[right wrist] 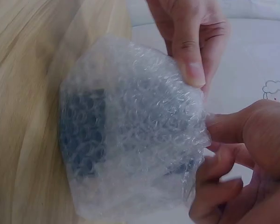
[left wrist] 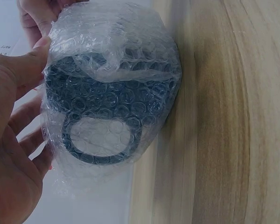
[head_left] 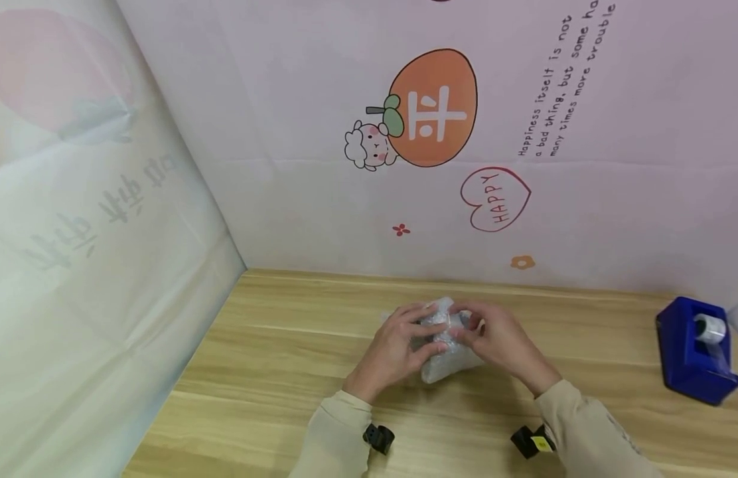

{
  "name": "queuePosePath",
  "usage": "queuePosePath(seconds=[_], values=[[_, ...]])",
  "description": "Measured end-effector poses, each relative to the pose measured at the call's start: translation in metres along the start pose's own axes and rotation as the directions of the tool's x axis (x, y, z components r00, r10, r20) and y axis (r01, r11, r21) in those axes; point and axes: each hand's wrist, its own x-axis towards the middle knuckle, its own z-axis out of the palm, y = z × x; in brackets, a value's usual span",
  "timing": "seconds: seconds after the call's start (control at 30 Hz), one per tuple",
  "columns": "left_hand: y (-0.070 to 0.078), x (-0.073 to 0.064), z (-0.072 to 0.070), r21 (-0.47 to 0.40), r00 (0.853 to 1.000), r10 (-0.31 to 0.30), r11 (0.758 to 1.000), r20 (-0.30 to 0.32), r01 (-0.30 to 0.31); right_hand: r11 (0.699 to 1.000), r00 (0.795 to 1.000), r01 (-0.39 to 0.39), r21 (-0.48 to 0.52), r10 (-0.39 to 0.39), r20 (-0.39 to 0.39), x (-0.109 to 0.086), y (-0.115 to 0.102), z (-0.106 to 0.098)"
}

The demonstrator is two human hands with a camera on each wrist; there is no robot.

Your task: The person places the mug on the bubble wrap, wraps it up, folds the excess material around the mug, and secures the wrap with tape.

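Note:
Between both hands a dark mug (left wrist: 100, 160) is wrapped in clear bubble wrap (head_left: 443, 366), close over the wooden table. Its ring-shaped handle shows through the layers in the left wrist view. My left hand (head_left: 399, 342) holds the bundle from the left, thumb on the near side and fingers spread over the top. From the right, my right hand (head_left: 503, 335) pinches the top edge of the wrap between thumb and fingers. In the right wrist view, the mug's dark side (right wrist: 84, 135) is seen through the plastic, and the left thumb presses at the upper edge.
A blue tape dispenser (head_left: 691, 358) with a roll of tape (head_left: 711, 328) stands at the right of the wooden table (head_left: 273, 372). A printed white sheet (head_left: 297, 199) rises behind the table's back edge, and another hangs on the left.

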Motion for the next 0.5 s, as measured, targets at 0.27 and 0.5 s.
queuePosePath(seconds=[0.27, 0.5], values=[[0.0, 0.0, -0.001, -0.005, 1.0, -0.023, 1.0, 0.018, 0.023, 0.995, 0.995, -0.103, -0.006, 0.103, 0.015, 0.007, 0.008, -0.005], [0.0, 0.001, -0.001, -0.012, 1.0, -0.024, 1.0, 0.018, 0.024, 0.968, 0.982, -0.187, 0.17, 0.181, 0.051, 0.009, 0.013, -0.009]])
